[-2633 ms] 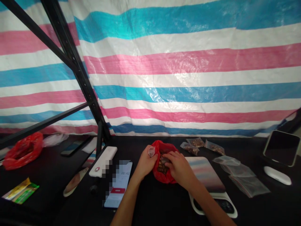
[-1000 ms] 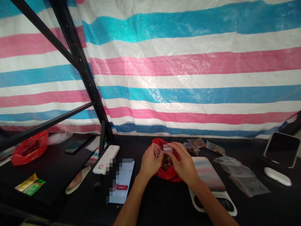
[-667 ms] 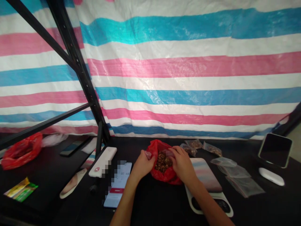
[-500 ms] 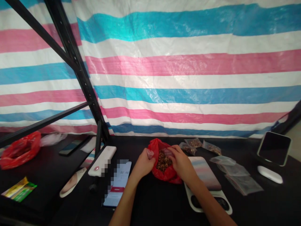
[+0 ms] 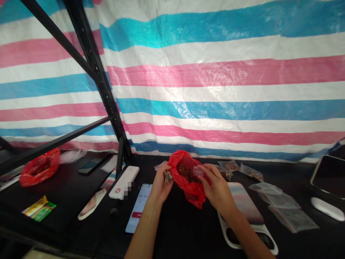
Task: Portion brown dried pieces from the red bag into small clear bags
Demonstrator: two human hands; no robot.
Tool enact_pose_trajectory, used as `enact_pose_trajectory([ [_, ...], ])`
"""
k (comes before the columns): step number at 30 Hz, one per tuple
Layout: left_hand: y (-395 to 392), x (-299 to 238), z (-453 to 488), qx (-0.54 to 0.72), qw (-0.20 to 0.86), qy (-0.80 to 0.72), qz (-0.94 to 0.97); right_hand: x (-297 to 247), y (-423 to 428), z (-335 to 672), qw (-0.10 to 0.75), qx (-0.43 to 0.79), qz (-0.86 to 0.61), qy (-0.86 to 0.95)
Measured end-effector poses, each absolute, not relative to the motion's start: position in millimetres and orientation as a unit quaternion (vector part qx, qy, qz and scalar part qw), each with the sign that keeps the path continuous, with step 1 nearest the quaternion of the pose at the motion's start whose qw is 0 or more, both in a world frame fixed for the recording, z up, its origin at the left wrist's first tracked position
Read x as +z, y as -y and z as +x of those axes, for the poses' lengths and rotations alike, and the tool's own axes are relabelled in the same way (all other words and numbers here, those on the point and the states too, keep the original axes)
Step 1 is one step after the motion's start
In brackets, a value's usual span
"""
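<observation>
A red plastic bag [image 5: 192,190] stands with its mouth gaping between my hands, brown dried pieces [image 5: 184,169] inside it. At its left rim, my left hand [image 5: 161,183] is closed around a small clear plastic bag [image 5: 168,176] with brownish bits in it. My right hand [image 5: 215,185] pinches a small clear plastic cup [image 5: 198,171] over the right side of the red bag's mouth. Just right of that hand lies a kitchen scale [image 5: 246,205] with a pinkish-grey plate, partly covered by my forearm.
Several filled clear bags [image 5: 252,172] lie behind the scale, flat clear bags [image 5: 292,216] to its right. A phone [image 5: 137,208] showing a timer and a white power bank [image 5: 125,181] are on the left. Beyond a black metal post [image 5: 107,97] sits another red bag [image 5: 40,169].
My left hand has shifted to the outside of the red bag's left rim, with the small bag's contents now visible. The red bag has tilted, and the cup has come into clearer sight.
</observation>
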State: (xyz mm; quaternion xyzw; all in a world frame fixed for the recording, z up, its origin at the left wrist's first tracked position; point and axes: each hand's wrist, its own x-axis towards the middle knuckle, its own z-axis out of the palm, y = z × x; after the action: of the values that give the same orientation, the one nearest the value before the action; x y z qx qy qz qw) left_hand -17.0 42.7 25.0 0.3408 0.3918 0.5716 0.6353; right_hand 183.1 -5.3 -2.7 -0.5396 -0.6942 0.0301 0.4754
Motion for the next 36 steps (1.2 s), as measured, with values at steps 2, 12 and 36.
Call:
enact_pose_trajectory([
  [2, -40, 25, -14, 0.568, 0.634, -0.384, 0.359, -5, 4, 184, 0.459, 0.039, -0.537, 0.707],
  [12, -43, 10, -2, 0.571, 0.563, -0.441, 0.403, -8, 3, 180, 0.482, 0.021, -0.535, 0.694],
  [36, -46, -11, 5, 0.518, 0.547, -0.501, 0.425, 5, 15, 179, 0.224, -0.014, -0.640, 0.734],
])
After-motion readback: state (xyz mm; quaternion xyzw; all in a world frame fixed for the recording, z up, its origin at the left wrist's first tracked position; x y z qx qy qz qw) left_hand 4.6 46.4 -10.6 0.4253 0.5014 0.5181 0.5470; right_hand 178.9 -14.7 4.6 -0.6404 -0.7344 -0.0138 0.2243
